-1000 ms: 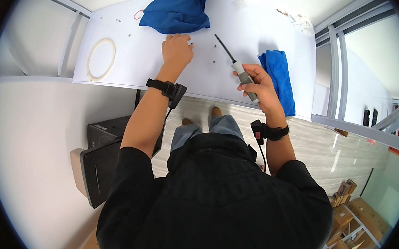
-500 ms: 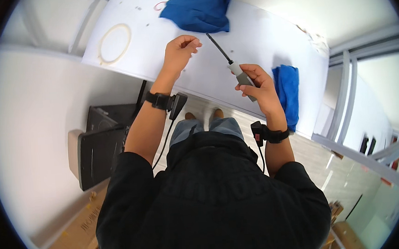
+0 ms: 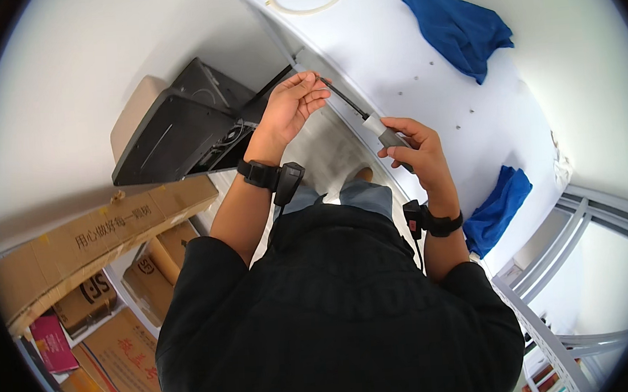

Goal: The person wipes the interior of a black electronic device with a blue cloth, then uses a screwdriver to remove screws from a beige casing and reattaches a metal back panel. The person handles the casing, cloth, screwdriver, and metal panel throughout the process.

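A screwdriver (image 3: 376, 124) with a grey handle and a dark shaft is held in my right hand (image 3: 421, 150), fingers wrapped round the handle. Its shaft slants up and left, and the tip reaches the fingertips of my left hand (image 3: 294, 104). There my left thumb and forefinger are pinched together beside the tip; whatever may be between them is too small to make out. Both hands are above the near edge of the white table (image 3: 362, 54).
Two blue cloths (image 3: 459, 29) (image 3: 499, 211) and a cream ring (image 3: 308, 10) lie on the table, with several small dark spots or pieces. To the left stand a black appliance (image 3: 171, 137) and a shelf of cardboard boxes (image 3: 112, 228). Grey metal frames (image 3: 564, 233) rise at the right.
My view has turned left, so the table now appears farther right. The hands have come closer together: my left fingertips now meet the screwdriver's tip, from which they were apart before.
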The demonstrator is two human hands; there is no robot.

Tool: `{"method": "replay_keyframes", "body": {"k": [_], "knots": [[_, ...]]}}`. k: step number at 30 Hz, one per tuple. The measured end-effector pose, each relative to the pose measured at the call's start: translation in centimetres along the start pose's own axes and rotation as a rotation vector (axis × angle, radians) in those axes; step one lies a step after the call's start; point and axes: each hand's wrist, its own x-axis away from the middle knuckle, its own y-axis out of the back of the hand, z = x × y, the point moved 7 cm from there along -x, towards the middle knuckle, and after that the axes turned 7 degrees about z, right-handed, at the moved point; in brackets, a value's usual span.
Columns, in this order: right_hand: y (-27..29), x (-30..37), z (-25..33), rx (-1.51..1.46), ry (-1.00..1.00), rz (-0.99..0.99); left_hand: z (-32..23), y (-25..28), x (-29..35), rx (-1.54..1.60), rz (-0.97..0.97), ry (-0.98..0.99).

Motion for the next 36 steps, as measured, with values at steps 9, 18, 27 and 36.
{"method": "replay_keyframes", "body": {"k": [9,18,27,36], "knots": [[-9.5,-3.9,-2.9,0.086,-0.071,0.118,-3.0,10.1,6.9,-0.020,-0.093,-0.045],[-23.2,-7.0,-6.0,0.346,-0.162,0.114,-6.7,22.9,15.7,-0.091,-0.167,-0.025],[-34.1,-8.8,-7.3,0.685,0.084,0.040,-8.5,31.9,22.4,0.007,-0.203,0.021],[-36.1,-8.4,-9.3,0.253,-0.060,-0.071,-12.2,31.5,23.4,-0.053,-0.201,-0.107]]}}
